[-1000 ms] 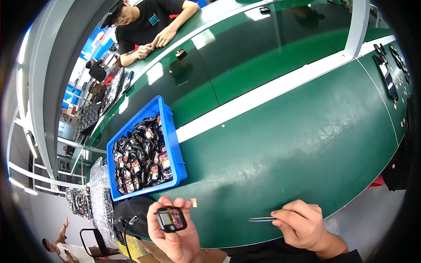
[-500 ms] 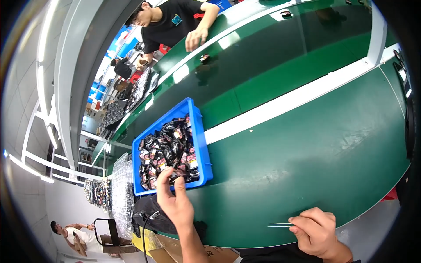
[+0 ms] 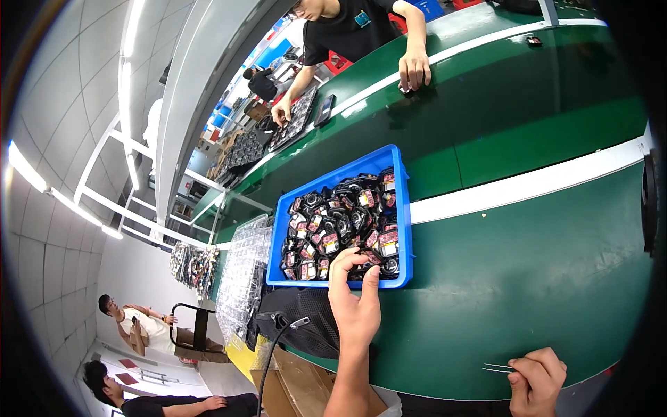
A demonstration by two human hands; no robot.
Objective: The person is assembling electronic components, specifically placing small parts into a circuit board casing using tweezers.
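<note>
My left hand (image 3: 356, 302) reaches over the near rim of a blue plastic bin (image 3: 404, 274). Its thumb and curved index finger are apart, just over the nearest parts, with nothing plainly gripped. Heaped in the bin are many small black parts (image 3: 344, 219) with pink and yellow labels and round, lens-like rings. At the lower right, my right hand (image 3: 540, 379) pinches a pair of thin metal tweezers (image 3: 497, 368), whose tips point left above the green tabletop (image 3: 500, 299).
Across the belt (image 3: 514, 104), a person in black (image 3: 354, 31) handles a small part. Clear plastic trays (image 3: 243, 271), a black mesh bag (image 3: 299, 316) and a cardboard box (image 3: 295, 379) lie left of my left arm. A white rail (image 3: 521, 181) borders the tabletop.
The view has swung left, so the bin appears farther right. My left hand's fingers are more curled over the parts. The person opposite now has a hand on the small part on the belt.
</note>
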